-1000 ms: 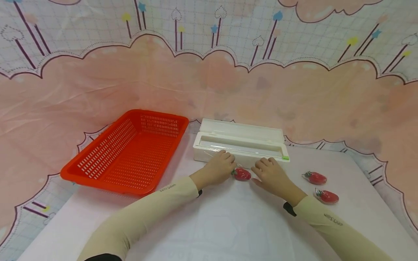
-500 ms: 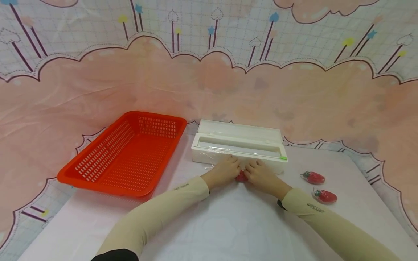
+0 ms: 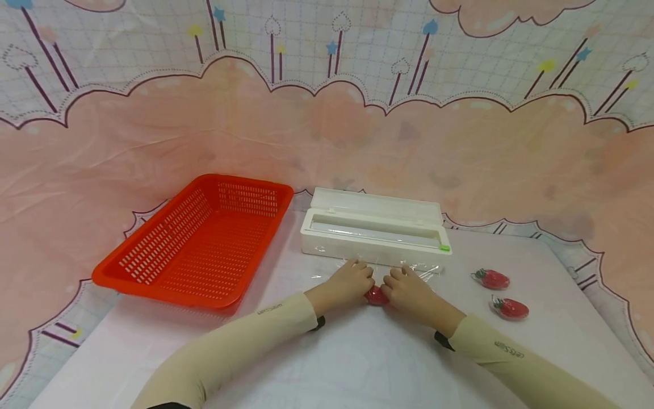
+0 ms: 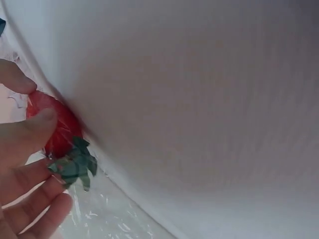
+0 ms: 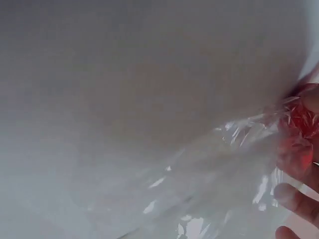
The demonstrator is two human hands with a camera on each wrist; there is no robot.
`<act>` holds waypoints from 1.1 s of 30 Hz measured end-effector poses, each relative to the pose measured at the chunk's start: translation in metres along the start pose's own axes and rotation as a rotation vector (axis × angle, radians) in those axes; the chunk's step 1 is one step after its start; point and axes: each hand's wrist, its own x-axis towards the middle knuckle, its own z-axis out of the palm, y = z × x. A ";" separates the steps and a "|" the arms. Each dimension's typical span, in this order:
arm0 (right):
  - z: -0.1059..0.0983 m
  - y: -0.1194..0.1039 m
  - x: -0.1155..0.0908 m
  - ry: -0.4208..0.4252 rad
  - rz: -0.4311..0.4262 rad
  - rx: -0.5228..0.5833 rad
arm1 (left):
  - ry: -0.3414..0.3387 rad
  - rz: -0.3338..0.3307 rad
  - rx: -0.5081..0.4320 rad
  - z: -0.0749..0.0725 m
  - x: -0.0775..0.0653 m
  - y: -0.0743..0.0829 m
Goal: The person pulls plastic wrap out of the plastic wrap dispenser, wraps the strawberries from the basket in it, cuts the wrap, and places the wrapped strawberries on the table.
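Observation:
At the middle of the head view, a red strawberry (image 3: 376, 296) with a green leafy top sits between both hands, close in front of the white cling film dispenser (image 3: 327, 244). My left hand (image 3: 348, 282) grips it; in the left wrist view the thumb lies across the red flesh and the fingers reach behind the leaves. From the other side, my right hand (image 3: 411, 291) pinches the strawberry through crumpled clear cling film (image 5: 199, 199). The film stretches from the hands toward the dispenser, whose lid stands raised. The strawberry's far side is hidden by fingers.
Two more strawberries, one (image 3: 491, 279) behind the other (image 3: 511, 308), lie on the white tabletop at right, shiny with wrap. A red plastic basket (image 3: 255, 258) stands at left. Behind the table hangs a pink patterned cloth (image 3: 327, 142).
Both hands have come together from either side of the strawberry and taken hold of it. Hands and strawberry have then shifted toward me, drawing cling film out in front of the dispenser.

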 end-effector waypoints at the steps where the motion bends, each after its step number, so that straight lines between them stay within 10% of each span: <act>1: -0.003 -0.003 -0.002 -0.007 0.005 0.009 | -0.004 -0.004 -0.013 -0.001 -0.003 0.002; 19: -0.018 -0.029 -0.018 0.040 0.054 0.175 | -0.112 -0.032 -0.244 -0.016 -0.034 0.021; 28: -0.007 -0.023 -0.017 -0.014 0.144 0.331 | 0.044 -0.052 -0.225 -0.021 -0.038 0.019; 33: -0.005 -0.019 -0.015 -0.063 0.165 0.456 | 0.022 -0.063 -0.207 -0.020 -0.036 0.019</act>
